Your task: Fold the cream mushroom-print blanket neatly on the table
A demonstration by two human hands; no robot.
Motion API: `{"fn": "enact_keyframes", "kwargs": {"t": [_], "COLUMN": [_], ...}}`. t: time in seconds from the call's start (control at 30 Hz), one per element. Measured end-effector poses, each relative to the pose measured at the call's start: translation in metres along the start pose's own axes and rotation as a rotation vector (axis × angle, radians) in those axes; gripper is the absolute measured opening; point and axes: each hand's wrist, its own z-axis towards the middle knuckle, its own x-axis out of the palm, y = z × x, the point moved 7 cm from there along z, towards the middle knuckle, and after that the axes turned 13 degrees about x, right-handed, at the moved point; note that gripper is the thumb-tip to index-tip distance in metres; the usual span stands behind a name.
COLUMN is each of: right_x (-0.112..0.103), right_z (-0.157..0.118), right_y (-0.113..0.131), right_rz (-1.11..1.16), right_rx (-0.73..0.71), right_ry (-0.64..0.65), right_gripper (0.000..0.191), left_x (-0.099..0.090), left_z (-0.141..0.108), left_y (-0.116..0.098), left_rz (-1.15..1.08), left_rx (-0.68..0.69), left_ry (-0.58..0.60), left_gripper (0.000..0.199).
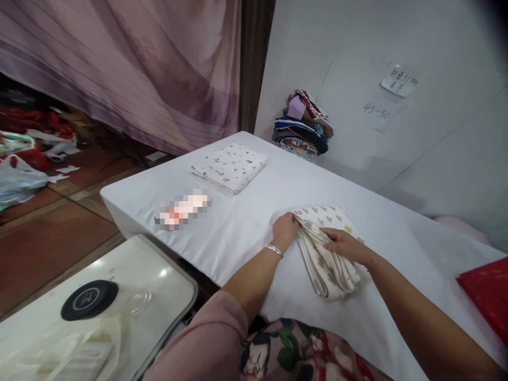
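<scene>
A cream cloth [327,267] with a small grey, green and yellow print lies folded in several layers on the white-covered table [262,217]. My left hand [286,232], with a silver bracelet at the wrist, pinches the upper left corner of the cloth. The fingers of my right hand [345,245] are closed on its folded layers near the middle, with the thumb tucked at the near side. Part of the cloth's patterned face spreads flat beyond both hands. Farther left, a second white printed cloth [230,166] lies neatly folded and flat.
A pixelated object [184,209] lies near the table's left edge. Folded clothes [302,127] are stacked by the wall. Red fabric [488,296] sits at the right. A lower white table [159,259] at the left front holds a round black item [89,300]. A pink curtain [159,69] hangs behind.
</scene>
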Motion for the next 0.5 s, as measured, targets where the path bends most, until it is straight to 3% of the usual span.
{"fn": "enact_keyframes", "kwargs": {"t": [0.3, 0.5], "right_x": [0.005, 0.001], "right_z": [0.003, 0.004], "right_y": [-0.012, -0.027], "right_rz": [0.200, 0.385], "right_rx": [0.000, 0.058], "right_ry": [0.110, 0.050], "right_gripper": [0.047, 0.046], "left_x": [-0.004, -0.007], "left_z": [-0.005, -0.007], "left_y": [-0.001, 0.008], "left_rz": [0.095, 0.020], "left_rx": [0.060, -0.022], "left_ry": [0.004, -0.019], "left_gripper": [0.021, 0.017]}}
